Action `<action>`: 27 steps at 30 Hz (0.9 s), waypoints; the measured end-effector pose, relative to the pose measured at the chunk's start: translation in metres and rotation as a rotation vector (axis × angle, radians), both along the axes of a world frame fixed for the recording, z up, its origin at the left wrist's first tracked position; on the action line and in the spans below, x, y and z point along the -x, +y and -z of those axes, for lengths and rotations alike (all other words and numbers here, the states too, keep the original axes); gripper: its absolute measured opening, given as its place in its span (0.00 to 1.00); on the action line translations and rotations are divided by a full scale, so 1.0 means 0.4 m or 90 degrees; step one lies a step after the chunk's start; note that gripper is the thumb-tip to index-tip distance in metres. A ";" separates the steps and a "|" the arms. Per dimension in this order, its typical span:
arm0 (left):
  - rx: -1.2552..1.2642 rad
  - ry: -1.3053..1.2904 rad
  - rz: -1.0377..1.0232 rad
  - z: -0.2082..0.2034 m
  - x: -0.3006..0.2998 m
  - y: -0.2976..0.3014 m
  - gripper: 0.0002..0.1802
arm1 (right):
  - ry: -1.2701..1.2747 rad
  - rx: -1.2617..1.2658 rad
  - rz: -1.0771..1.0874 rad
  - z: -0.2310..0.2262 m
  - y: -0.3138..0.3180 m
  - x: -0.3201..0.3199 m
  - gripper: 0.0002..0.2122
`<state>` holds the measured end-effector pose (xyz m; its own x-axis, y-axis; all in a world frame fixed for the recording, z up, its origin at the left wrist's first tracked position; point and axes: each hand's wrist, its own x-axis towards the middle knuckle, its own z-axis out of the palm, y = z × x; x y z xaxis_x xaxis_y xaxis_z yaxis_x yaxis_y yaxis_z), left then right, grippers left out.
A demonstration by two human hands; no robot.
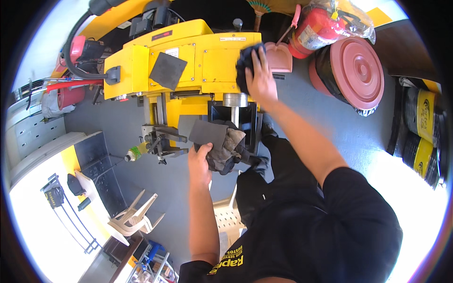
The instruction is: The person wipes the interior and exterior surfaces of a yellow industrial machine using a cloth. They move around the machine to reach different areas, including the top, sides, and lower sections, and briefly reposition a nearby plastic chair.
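Note:
My right hand presses a bunched black cloth against the right end of the yellow machine. Lower down, my left hand is closed round a dark grey sheet, like sandpaper, together with a bundle of stained grey cloth. Another dark square sheet lies flat on the machine's top. Below the cloth in my right hand, a round metal hub with a shaft sticks out of the machine's front.
A black flexible hose joins the machine's left end. Clamp-like metal parts and a green-labelled bottle are at its front left. To the right stand a pink dustpan, a red fire extinguisher and a lidded pink bin. A plastic chair stands lower left.

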<state>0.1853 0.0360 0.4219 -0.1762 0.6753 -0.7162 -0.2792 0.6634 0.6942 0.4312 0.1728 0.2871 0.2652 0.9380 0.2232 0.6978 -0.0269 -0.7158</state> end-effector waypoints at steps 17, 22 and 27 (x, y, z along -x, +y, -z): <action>-0.113 0.022 0.036 -0.020 0.059 -0.345 0.22 | -0.297 -0.008 -0.274 0.014 -0.061 -0.038 0.25; -0.150 -0.036 -0.138 -0.016 0.030 -0.390 0.26 | -0.399 0.024 -0.399 -0.031 0.047 -0.125 0.25; -0.166 -0.005 -0.072 -0.001 -0.095 -0.231 0.29 | -0.450 -0.068 -0.419 -0.009 0.246 -0.063 0.24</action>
